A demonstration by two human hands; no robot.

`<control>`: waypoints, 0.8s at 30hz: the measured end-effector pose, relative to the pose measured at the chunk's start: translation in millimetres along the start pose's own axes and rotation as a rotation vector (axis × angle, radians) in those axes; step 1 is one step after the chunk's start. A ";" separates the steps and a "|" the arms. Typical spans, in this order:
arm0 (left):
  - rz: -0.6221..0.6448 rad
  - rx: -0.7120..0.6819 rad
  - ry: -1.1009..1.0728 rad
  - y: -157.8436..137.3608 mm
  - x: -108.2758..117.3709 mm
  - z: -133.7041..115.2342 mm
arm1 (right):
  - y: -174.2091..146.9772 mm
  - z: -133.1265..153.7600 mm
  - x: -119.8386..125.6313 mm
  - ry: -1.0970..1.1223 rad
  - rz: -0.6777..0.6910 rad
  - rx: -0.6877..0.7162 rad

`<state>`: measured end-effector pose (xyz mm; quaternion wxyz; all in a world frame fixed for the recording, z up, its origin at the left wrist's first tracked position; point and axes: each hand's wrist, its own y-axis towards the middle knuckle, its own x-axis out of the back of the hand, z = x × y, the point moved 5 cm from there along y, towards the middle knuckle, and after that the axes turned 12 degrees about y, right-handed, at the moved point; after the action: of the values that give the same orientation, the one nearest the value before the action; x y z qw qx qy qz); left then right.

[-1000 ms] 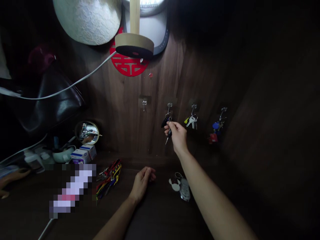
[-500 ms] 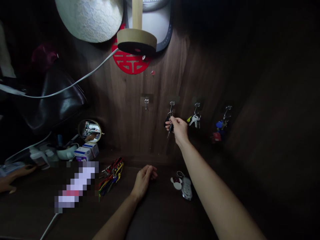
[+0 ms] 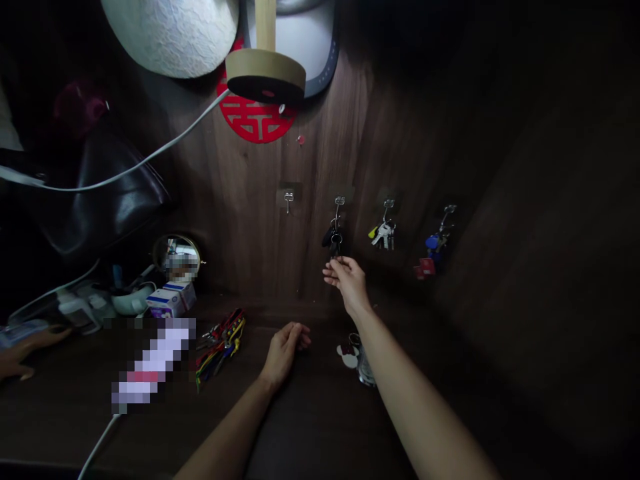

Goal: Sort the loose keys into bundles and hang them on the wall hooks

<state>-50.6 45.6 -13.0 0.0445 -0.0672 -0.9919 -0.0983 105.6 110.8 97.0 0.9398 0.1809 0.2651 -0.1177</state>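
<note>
A bunch of black keys (image 3: 334, 238) hangs on a metal ring from the second wall hook. My right hand (image 3: 347, 280) is directly under it, with loosely curled fingers at the lower tips of the keys; no grip on them shows. On the dark wooden surface rests my left hand (image 3: 284, 353), its fingers curled in, and I see nothing in it. Between my arms and partly behind my right forearm lie a grey key fob (image 3: 367, 373) and a white mouse-head-shaped tag (image 3: 349, 355). A bundle of keys with colourful cords (image 3: 223, 343) lies left of my left hand.
Silver keys with a yellow tag (image 3: 384, 235) and a blue-and-red key bunch (image 3: 434, 250) hang on hooks to the right. A bare hook (image 3: 289, 200) is at left. A white cable (image 3: 150, 160), round mirror (image 3: 176, 253), small box (image 3: 171, 300) and blurred-out item (image 3: 155, 360) stand left.
My right hand has let go of the black keys and dropped a little below them; they hang from the hook. My left hand stays put. The view has shifted slightly.
</note>
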 end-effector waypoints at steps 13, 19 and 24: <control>0.029 -0.002 -0.017 -1.2 -0.4 0.6 | -46.8 -9.8 74.4 -0.209 -0.050 -0.103; 0.038 -0.015 0.000 -2.9 -1.4 0.0 | -72.1 -3.5 116.1 -0.512 -0.030 -0.070; 0.058 -0.016 0.049 -3.6 -2.4 0.1 | -86.2 1.5 139.4 -0.788 0.063 0.044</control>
<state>-48.8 41.8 -14.1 0.0711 -0.0938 -0.9873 -0.1064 194.9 14.6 -1.2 0.9686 0.1498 -0.1239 -0.1549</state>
